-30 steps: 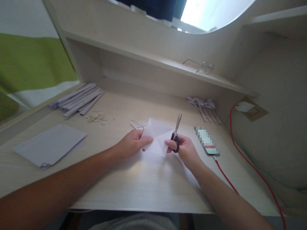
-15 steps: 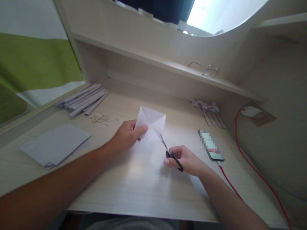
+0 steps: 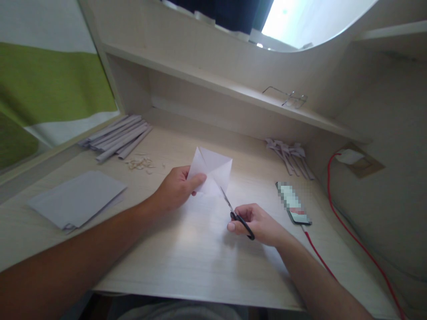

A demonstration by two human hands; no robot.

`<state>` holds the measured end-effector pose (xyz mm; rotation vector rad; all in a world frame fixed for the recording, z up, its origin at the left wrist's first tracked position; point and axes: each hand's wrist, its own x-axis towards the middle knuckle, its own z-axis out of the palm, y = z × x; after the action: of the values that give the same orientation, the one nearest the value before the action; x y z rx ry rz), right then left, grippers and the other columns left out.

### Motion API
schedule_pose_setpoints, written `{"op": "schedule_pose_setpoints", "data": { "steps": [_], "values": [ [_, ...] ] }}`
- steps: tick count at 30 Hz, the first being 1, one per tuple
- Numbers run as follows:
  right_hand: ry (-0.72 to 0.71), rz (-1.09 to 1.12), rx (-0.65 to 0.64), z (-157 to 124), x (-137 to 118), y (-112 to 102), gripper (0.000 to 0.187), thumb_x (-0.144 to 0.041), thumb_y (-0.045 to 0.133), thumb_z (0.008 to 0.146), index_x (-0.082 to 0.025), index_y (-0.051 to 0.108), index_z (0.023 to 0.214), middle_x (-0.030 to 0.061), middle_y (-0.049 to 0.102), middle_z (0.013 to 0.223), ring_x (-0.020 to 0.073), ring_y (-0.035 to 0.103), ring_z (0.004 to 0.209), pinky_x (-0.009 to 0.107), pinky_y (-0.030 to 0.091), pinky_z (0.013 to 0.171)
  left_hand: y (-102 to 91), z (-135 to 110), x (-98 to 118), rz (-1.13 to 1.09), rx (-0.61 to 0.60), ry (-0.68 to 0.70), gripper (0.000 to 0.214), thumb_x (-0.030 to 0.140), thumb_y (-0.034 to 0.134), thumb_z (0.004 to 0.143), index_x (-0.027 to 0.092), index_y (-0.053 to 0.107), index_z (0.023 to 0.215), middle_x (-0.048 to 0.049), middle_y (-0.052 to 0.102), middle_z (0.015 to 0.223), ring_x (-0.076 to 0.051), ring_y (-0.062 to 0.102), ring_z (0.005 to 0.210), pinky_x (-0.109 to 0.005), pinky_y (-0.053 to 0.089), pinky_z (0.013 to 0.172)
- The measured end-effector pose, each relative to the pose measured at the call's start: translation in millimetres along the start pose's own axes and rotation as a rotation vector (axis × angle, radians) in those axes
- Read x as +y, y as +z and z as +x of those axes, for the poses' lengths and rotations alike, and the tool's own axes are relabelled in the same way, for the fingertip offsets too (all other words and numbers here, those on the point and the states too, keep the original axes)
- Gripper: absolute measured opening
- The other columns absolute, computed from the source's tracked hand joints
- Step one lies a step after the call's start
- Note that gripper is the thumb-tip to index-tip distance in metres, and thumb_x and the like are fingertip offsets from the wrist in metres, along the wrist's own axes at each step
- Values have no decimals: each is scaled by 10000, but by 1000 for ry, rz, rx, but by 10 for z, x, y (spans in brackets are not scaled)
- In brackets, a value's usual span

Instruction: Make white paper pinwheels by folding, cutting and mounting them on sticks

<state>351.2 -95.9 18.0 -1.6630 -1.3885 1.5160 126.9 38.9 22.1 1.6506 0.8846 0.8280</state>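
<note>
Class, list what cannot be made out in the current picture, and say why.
Head view: phone screen, blurred by pixelation.
Head view: left grip, its part behind the white paper hidden by that sheet.
Head view: pale scraps, too small to count.
Head view: red cable, cut off by the bottom edge.

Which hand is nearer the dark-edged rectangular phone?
Right. The right hand, holding black-handled metal scissors, is just left of the phone; the left hand, pinching creased white paper, is farther left.
</note>
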Motion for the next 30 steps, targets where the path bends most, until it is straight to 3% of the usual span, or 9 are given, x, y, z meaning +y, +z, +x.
{"op": "schedule_pose_setpoints", "data": {
  "steps": [9, 30],
  "values": [
    [-13, 20, -10, 13, 37, -10, 485, -563, 828, 735, -179, 539, 669, -59, 418, 596, 90, 334, 552, 263, 212, 506, -2, -16, 84, -13, 22, 12, 346, 451, 606, 785, 180, 551, 577, 9, 556, 533, -129, 501, 511, -248, 370, 513],
    [-3, 21, 0, 20, 33, -6, 501, -570, 841, 716, -170, 545, 662, -58, 419, 582, 82, 334, 539, 254, 214, 491, 14, -11, 38, -17, 10, 12, 351, 455, 611, 784, 174, 560, 579, 7, 558, 531, -127, 501, 502, -242, 368, 497]
  ]
}}
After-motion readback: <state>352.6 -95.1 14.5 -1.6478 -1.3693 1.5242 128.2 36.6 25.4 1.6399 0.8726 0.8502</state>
